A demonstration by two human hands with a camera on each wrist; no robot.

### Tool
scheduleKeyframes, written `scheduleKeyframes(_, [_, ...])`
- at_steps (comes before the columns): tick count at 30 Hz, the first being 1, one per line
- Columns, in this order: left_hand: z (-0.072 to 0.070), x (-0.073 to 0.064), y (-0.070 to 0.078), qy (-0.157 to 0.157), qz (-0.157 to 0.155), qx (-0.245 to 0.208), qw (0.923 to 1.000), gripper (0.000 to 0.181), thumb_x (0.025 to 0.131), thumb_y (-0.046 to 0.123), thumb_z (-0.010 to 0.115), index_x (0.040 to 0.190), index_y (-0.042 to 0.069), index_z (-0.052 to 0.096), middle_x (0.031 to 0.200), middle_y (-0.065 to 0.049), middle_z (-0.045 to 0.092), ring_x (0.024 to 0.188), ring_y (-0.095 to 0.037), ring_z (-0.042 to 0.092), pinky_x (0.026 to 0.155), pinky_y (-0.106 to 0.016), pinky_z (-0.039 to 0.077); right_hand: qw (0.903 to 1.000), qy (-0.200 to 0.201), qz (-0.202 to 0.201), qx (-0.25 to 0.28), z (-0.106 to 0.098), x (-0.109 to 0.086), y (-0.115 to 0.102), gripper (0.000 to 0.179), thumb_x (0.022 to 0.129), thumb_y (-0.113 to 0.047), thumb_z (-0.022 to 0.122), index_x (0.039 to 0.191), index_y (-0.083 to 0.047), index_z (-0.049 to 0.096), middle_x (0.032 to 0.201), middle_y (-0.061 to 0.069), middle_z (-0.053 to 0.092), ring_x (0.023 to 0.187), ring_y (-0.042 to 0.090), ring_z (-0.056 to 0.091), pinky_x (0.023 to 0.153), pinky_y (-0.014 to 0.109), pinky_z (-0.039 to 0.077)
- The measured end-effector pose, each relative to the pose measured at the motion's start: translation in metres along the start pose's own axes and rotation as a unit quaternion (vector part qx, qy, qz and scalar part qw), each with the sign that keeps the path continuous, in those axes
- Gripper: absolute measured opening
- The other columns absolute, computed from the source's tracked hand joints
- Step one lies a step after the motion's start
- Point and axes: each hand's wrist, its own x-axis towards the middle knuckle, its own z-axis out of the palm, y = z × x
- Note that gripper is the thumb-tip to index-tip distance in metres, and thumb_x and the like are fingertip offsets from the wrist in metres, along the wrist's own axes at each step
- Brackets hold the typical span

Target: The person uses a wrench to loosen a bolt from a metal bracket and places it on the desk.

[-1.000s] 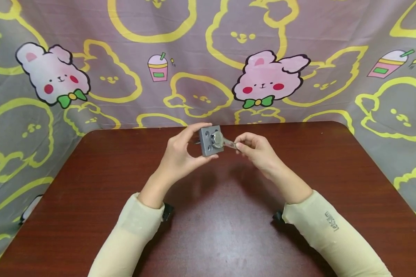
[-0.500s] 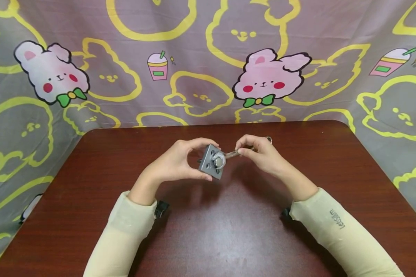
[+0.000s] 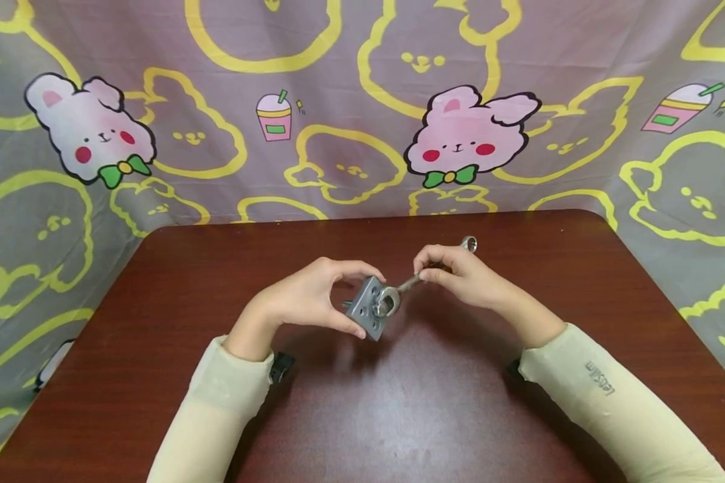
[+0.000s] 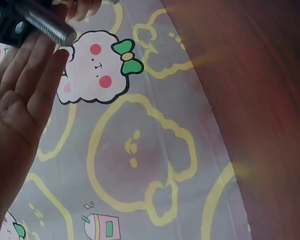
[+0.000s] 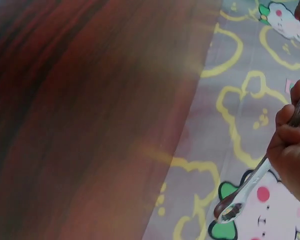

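Probably rigid, weighty: pinching drilled plate (image 3: 366,318) by edges with left hand (image 3: 311,295), ring spanner (image 3: 409,284) midshaft with right hand (image 3: 461,276).

This is a curtained-off table nook; whether a home, an office or a lab surrounds it cannot be told. Printed fabric (image 3: 350,87) with soft folds hangs along 3 sides of a reddish-brown, wood-grained table (image 3: 362,429) (a cheerful print: yellow-outlined figures, plus 2 whole rabbit heads (image 3: 468,137) and 2 drink cups (image 3: 274,121) in the head view).
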Motion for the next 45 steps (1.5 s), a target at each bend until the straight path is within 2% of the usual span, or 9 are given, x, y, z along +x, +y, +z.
scheduleKeyframes(3, [-0.001, -0.001, -0.002, 0.062, 0.012, 0.016, 0.9979, 0.073, 0.066, 0.021, 0.094, 0.129, 0.014, 0.059, 0.113, 0.003, 0.071, 0.101, -0.009, 0.066, 0.090, -0.034, 0.056, 0.9993, 0.027, 0.024, 0.006, -0.005, -0.005, 0.003, 0.005, 0.098, 0.000, 0.057, 0.095, -0.001, 0.062, 0.083, 0.007, 0.056, 0.073, 0.018, 0.051, 0.065, 0.023, 0.044])
scheduleKeyframes(6, [-0.001, 0.000, -0.004, 0.132, 0.026, 0.031, 0.9904, 0.074, 0.065, 0.019, 0.094, 0.130, 0.015, 0.059, 0.112, 0.002, 0.071, 0.097, -0.010, 0.066, 0.087, -0.041, 0.058, 0.9977, 0.047, 0.043, 0.022, -0.008, -0.009, 0.004, 0.007, 0.099, 0.000, 0.054, 0.096, 0.000, 0.060, 0.081, 0.005, 0.056, 0.072, 0.017, 0.050, 0.063, 0.024, 0.044])
scheduleKeyframes(12, [0.005, 0.007, -0.005, 0.264, 0.058, 0.060, 0.9609, 0.076, 0.064, 0.010, 0.093, 0.131, 0.010, 0.058, 0.118, -0.005, 0.069, 0.093, -0.018, 0.068, 0.085, -0.036, 0.059, 0.9878, 0.082, 0.083, 0.103, 0.000, -0.011, -0.001, 0.009, 0.101, -0.001, 0.049, 0.100, 0.005, 0.056, 0.078, 0.003, 0.057, 0.074, 0.010, 0.051, 0.067, 0.022, 0.045])
scheduleKeyframes(17, [0.010, 0.013, -0.005, 0.325, 0.099, 0.087, 0.9366, 0.075, 0.065, 0.010, 0.093, 0.131, 0.007, 0.058, 0.122, -0.007, 0.068, 0.096, -0.017, 0.068, 0.084, -0.031, 0.059, 0.9698, 0.115, 0.139, 0.164, 0.009, -0.009, -0.014, 0.010, 0.103, -0.003, 0.046, 0.101, 0.006, 0.052, 0.074, -0.003, 0.056, 0.072, 0.007, 0.051, 0.067, 0.020, 0.045])
scheduleKeyframes(21, [0.012, 0.016, -0.006, 0.355, 0.119, 0.105, 0.9214, 0.074, 0.065, 0.012, 0.093, 0.130, 0.005, 0.058, 0.124, -0.008, 0.068, 0.103, -0.016, 0.066, 0.085, -0.034, 0.059, 0.9599, 0.124, 0.166, 0.188, 0.014, -0.007, -0.024, 0.011, 0.103, -0.003, 0.046, 0.102, 0.006, 0.052, 0.072, -0.005, 0.056, 0.071, 0.007, 0.051, 0.067, 0.019, 0.045])
scheduleKeyframes(26, [0.016, 0.020, -0.006, 0.385, 0.125, 0.121, 0.9062, 0.074, 0.066, 0.014, 0.093, 0.130, 0.004, 0.058, 0.125, -0.009, 0.068, 0.105, -0.016, 0.065, 0.079, -0.039, 0.059, 0.9499, 0.135, 0.178, 0.219, 0.022, -0.004, -0.030, 0.012, 0.103, -0.003, 0.045, 0.104, 0.007, 0.052, 0.072, -0.006, 0.057, 0.071, 0.006, 0.053, 0.067, 0.019, 0.047])
scheduleKeyframes(34, [0.020, 0.022, -0.009, 0.413, 0.122, 0.135, 0.8922, 0.073, 0.068, 0.015, 0.092, 0.131, 0.004, 0.057, 0.124, -0.011, 0.068, 0.102, -0.017, 0.066, 0.076, -0.036, 0.059, 0.9426, 0.184, 0.187, 0.208, 0.031, 0.001, -0.037, 0.017, 0.102, -0.004, 0.049, 0.107, 0.011, 0.057, 0.067, -0.006, 0.057, 0.065, 0.008, 0.051, 0.060, 0.019, 0.044])
scheduleKeyframes(38, [0.021, 0.022, -0.010, 0.427, 0.126, 0.143, 0.8841, 0.072, 0.069, 0.015, 0.092, 0.131, 0.003, 0.056, 0.123, -0.012, 0.068, 0.104, -0.018, 0.067, 0.080, -0.033, 0.060, 0.9440, 0.201, 0.194, 0.176, 0.033, 0.005, -0.043, 0.023, 0.101, -0.004, 0.052, 0.111, 0.014, 0.063, 0.065, -0.009, 0.057, 0.063, 0.006, 0.050, 0.058, 0.018, 0.043])
scheduleKeyframes(45, [0.021, 0.023, -0.010, 0.442, 0.143, 0.127, 0.8764, 0.073, 0.068, 0.013, 0.092, 0.130, 0.001, 0.056, 0.124, -0.016, 0.067, 0.104, -0.021, 0.069, 0.087, -0.024, 0.058, 0.9557, 0.193, 0.177, 0.135, 0.033, 0.008, -0.047, 0.021, 0.101, -0.004, 0.053, 0.100, 0.014, 0.064, 0.065, -0.004, 0.056, 0.058, 0.007, 0.047, 0.053, 0.021, 0.040])
